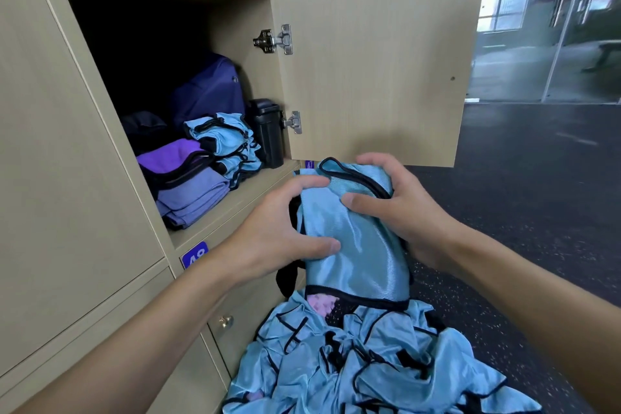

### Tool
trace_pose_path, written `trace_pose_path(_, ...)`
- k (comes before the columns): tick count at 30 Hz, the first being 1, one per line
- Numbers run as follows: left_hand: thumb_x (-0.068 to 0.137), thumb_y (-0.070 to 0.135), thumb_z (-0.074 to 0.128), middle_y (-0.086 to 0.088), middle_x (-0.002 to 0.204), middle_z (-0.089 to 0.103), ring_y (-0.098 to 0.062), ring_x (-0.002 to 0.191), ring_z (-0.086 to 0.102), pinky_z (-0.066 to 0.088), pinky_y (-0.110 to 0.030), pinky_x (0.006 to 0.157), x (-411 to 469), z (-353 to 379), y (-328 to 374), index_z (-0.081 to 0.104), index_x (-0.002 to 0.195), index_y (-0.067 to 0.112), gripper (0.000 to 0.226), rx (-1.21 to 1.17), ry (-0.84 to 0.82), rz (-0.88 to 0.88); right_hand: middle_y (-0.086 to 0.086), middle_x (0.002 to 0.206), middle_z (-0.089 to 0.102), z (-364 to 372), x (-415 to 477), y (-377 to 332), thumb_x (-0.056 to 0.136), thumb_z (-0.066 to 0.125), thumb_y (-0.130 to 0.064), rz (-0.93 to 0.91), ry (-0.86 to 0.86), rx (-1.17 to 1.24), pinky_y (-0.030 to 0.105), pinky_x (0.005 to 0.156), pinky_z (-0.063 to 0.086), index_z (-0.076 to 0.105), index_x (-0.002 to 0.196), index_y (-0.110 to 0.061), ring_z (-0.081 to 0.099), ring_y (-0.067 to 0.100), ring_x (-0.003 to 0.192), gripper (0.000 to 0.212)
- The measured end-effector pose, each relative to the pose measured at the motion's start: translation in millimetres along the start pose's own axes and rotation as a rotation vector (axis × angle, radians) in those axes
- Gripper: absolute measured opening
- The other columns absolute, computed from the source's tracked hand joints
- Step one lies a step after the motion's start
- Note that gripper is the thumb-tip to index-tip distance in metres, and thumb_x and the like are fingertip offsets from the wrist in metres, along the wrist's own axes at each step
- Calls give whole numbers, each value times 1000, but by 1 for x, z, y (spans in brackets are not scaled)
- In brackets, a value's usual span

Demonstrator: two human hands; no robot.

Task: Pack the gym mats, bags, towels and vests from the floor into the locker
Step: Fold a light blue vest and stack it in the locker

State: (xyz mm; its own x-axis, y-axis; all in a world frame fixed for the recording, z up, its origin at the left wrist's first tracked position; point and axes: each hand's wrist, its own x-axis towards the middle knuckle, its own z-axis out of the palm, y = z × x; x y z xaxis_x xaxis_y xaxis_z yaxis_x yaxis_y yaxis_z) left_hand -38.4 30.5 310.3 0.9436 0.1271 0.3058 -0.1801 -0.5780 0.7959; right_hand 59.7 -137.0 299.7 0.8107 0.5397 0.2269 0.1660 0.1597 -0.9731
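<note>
L hand [285, 228] & R hand [396, 208] both grip shiny blue vest [356, 242], folded, black-edged. Locker [235, 198]: folded purple towels [191, 191], dark rounded bag [208, 91], prob. fabric.

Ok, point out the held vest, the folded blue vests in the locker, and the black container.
held vest [359, 245]: head view, glossy front panel.
folded blue vests [223, 138]: head view, top of the stack.
black container [267, 134]: head view, its side wall.
</note>
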Motion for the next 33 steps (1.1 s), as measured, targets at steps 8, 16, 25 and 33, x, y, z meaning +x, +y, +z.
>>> trace_pose_path(8,70,-12,80,2,113,67,-13,93,71,60,-28,79,5,-2,1,61,123,21,65,-221,47,-76,-17,142,29,-9,-5,-6,62,93,-37,-29,-277,-648,31,112,36,18,148,-50,36,5,132,115)
trace_pose_path(16,59,0,85,-6,122,67,-21,103,71,59,-40,90,9,-11,-3,62,126,26,75,-340,14,-100,-7,100,73,-4,-2,-14,74,82,-8,-133,-323,-632,29,78,60,61,120,-26,71,6,87,54)
trace_pose_path(25,62,21,91,26,139,36,14,130,36,33,-5,97,3,-7,-6,53,116,41,70,218,-5,148,1,100,69,-13,-1,-7,76,82,-13,-171,-191,-602,29,78,55,70,104,-14,67,12,89,31)
trace_pose_path(33,70,5,85,0,88,73,-13,77,68,57,-35,71,21,-16,-23,67,95,24,36,-120,229,-18,-4,113,65,-11,18,-2,72,85,-10,-105,-77,-211,28,82,57,45,129,-33,70,12,97,73)
